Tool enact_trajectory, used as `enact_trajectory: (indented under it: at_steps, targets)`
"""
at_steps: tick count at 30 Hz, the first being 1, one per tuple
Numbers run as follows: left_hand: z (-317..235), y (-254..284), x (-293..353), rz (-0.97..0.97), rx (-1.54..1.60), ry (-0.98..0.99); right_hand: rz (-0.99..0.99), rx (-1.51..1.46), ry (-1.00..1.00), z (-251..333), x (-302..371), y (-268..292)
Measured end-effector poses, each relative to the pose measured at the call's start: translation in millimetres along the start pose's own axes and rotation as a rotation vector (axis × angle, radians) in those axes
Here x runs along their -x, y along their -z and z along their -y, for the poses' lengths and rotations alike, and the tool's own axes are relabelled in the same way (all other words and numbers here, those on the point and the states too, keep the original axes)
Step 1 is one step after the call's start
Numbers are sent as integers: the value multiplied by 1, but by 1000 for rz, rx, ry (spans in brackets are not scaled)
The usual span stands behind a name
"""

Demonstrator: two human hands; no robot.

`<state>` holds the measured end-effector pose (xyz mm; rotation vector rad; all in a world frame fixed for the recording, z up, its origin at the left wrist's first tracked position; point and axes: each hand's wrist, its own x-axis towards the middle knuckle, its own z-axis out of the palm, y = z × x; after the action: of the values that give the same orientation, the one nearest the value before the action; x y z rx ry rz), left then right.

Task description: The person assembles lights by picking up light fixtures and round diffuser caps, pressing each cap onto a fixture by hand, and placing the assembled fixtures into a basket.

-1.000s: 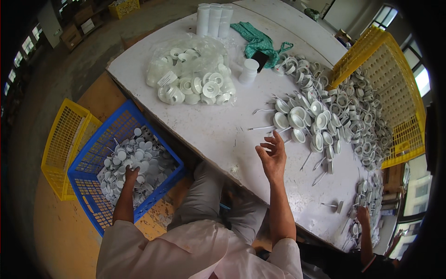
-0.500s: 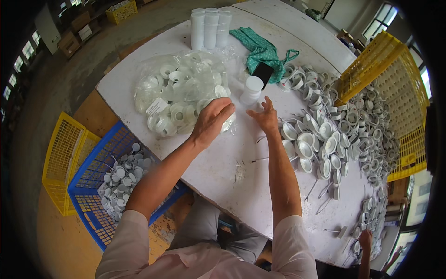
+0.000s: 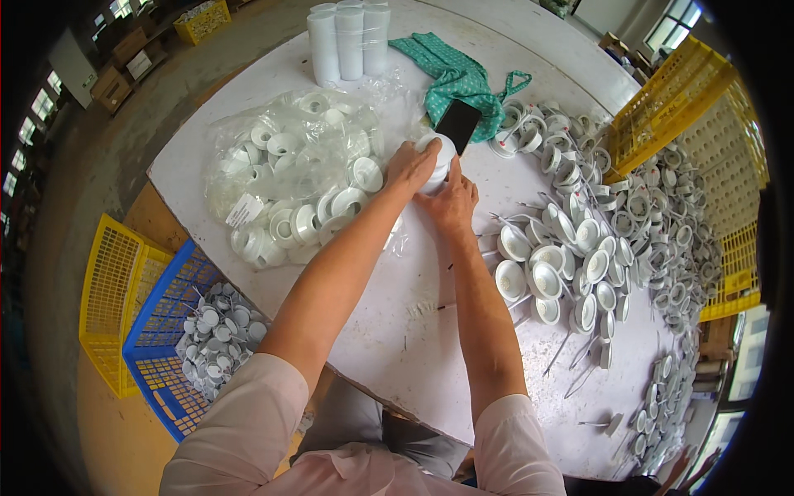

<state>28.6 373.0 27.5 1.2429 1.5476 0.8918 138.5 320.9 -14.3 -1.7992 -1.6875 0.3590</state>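
Both my hands are closed around a short stack of round white discs (image 3: 441, 152) at the middle of the table. My left hand (image 3: 411, 169) grips it from the left side, its thumb near the top. From the right and below, my right hand (image 3: 451, 203) wraps the lower part, which is mostly hidden by my fingers. Just beyond it lies a black phone (image 3: 460, 122) against a green dotted cloth (image 3: 456, 81). To the left of my hands rests a clear plastic bag (image 3: 289, 169) full of white flanged rings.
White round lamp housings with wires (image 3: 571, 260) are heaped on the right, below a yellow crate (image 3: 670, 103). Wrapped white cylinders (image 3: 349, 41) stand at the back. At lower left, a blue basket (image 3: 157, 351) holds small white discs, beside another yellow crate (image 3: 112, 306).
My hands, apart on either side of the stack half a second ago, have moved forward and closed around it. The view has shifted slightly.
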Motion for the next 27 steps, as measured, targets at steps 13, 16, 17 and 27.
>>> enact_trajectory:
  at_steps: [13,16,17,27]
  targets:
    - [1,-9,70,42,-84,15,38,-92,103,-1,58,33]
    - [3,-9,90,87,-63,40,53,-110,140,1,79,47]
    - [0,-9,100,131,-60,93,45,-110,133,-2,85,51]
    - [25,-8,159,160,31,110,61,24,193,-1,152,71]
